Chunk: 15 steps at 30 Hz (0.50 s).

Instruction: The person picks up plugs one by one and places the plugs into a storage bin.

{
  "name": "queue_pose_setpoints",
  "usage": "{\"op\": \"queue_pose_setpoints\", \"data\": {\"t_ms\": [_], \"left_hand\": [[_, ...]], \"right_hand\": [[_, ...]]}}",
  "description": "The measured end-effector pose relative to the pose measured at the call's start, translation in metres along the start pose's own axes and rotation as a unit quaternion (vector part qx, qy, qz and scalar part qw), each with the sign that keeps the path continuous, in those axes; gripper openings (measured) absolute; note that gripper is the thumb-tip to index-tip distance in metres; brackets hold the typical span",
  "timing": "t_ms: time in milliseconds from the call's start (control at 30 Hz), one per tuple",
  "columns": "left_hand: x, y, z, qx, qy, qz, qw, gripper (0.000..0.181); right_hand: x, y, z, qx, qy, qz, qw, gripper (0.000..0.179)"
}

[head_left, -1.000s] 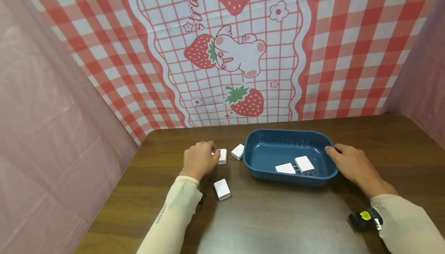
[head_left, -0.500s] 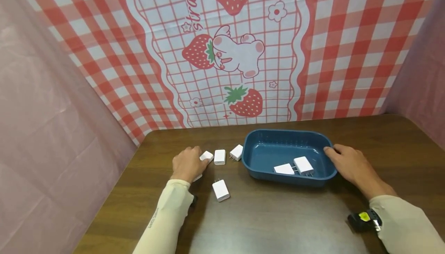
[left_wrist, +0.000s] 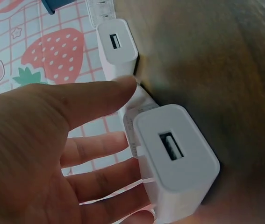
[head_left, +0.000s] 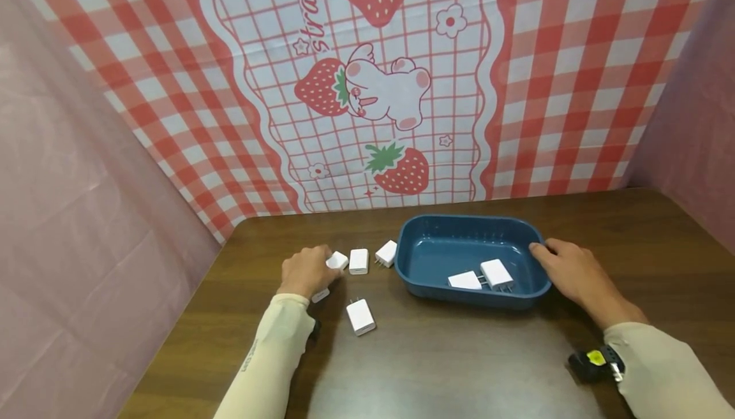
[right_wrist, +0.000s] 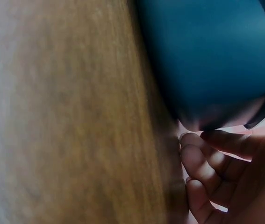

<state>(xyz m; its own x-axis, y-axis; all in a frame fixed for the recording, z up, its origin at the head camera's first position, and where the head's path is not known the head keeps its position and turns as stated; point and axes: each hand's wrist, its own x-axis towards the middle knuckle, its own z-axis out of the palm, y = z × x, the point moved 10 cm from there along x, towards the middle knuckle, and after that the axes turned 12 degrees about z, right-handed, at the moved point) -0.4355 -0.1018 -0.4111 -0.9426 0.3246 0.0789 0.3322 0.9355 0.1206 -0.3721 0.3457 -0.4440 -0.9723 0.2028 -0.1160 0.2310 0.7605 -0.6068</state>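
Note:
In the head view my left hand (head_left: pixel 307 271) is at the left of the table, thumb and forefinger on either side of a white USB charger (head_left: pixel 337 261). In the left wrist view the thumb tip and forefinger touch that charger (left_wrist: pixel 139 105), which is partly hidden. Closer to the camera, another charger (left_wrist: pixel 176 149) stands in front of the other fingers; the head view shows it (head_left: pixel 320 295) below the hand. My right hand (head_left: pixel 580 272) grips the right rim of a blue plastic basin (head_left: pixel 473 293), thumb over the edge. Two chargers (head_left: pixel 496 275) lie inside it.
More white chargers lie on the wooden table (head_left: pixel 459 368): one upright (head_left: pixel 358 261), one beside the basin's left end (head_left: pixel 386 253), one nearer the front (head_left: pixel 360 317). A strawberry-print cloth (head_left: pixel 402 87) hangs behind the table, with a pink cloth (head_left: pixel 86 215) at the left.
My left hand has moved left, away from the upright charger, to the one beside it, and has come to near rest there. The right hand stays on the basin's rim.

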Motion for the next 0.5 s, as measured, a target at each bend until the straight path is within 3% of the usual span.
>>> {"op": "queue_pose_setpoints", "data": {"t_ms": [333, 500], "left_hand": [[0.0016, -0.0027, 0.0007, 0.016, 0.019, -0.002, 0.9997, 0.026], [0.0010, -0.0096, -0.0017, 0.014, 0.024, -0.016, 0.9995, 0.030]], "right_hand": [[-0.0014, 0.0026, -0.0008, 0.001, -0.008, 0.012, 0.9999, 0.078], [-0.0001, 0.0005, 0.0014, 0.003, -0.010, 0.011, 0.9999, 0.080]]}}
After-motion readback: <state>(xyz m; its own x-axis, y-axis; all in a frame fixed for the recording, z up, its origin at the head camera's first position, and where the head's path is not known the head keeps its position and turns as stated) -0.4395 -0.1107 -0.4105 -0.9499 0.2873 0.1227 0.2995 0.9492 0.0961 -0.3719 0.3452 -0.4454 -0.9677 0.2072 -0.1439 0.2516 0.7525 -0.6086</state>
